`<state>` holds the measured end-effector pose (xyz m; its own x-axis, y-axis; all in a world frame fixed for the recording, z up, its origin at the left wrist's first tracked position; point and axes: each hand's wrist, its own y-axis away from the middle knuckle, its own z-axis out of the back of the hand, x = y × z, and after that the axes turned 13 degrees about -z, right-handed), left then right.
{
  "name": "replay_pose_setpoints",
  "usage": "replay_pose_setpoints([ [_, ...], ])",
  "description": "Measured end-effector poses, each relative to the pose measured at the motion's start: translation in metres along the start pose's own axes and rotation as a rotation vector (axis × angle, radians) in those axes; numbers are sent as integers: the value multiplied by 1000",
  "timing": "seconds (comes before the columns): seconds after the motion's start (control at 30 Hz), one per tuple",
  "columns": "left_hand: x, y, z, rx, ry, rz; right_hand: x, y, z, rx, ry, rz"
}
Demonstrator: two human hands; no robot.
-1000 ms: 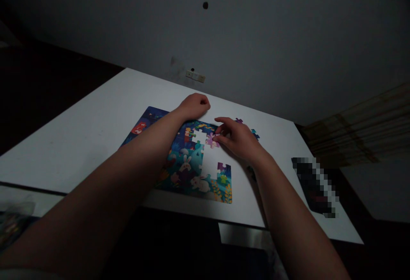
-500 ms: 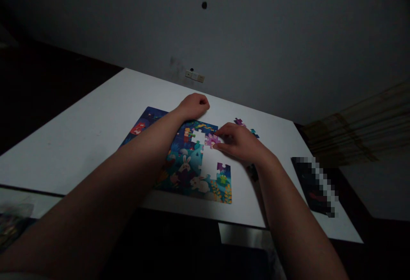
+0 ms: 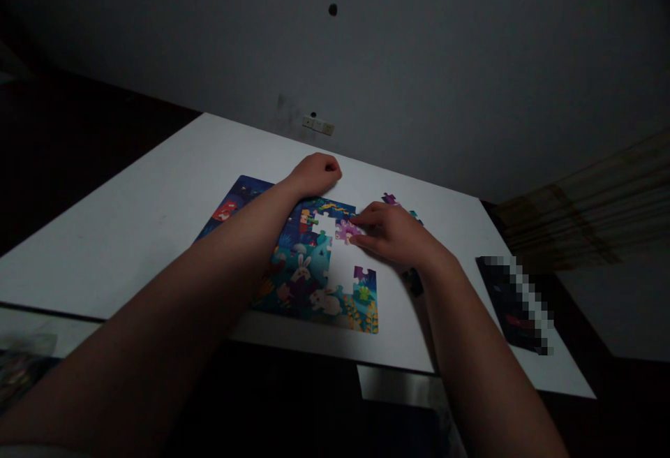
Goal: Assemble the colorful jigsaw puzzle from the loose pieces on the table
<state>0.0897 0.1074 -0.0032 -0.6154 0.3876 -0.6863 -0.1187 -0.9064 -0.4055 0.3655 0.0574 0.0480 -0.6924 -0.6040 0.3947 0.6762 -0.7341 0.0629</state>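
A colourful jigsaw puzzle with rabbits and plants lies on the white table, with gaps toward its right side. My right hand pinches a pink puzzle piece between thumb and fingers, at the upper right part of the puzzle beside a gap. My left hand rests on the table just beyond the puzzle's far edge, its fingers curled in, and nothing shows in it. The left forearm lies across the puzzle and hides part of it.
Loose pieces lie beyond my right hand, and dark ones beside the right wrist. A dark flat object, partly pixelated, is at the table's right. A wall with a socket stands behind the table.
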Motion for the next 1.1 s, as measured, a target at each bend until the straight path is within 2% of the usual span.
replay_pose_setpoints([
  [0.57,-1,-1,1,15,-20,9,15,1,0,-4,109,-17],
  [0.9,-1,-1,2,20,-37,-1,14,1,1,-17,48,-59],
  [0.97,0,-1,2,16,-39,-1,5,3,8,-71,38,-130],
  [1.1,0,-1,2,20,-33,-3,-34,7,28,-319,115,-327],
])
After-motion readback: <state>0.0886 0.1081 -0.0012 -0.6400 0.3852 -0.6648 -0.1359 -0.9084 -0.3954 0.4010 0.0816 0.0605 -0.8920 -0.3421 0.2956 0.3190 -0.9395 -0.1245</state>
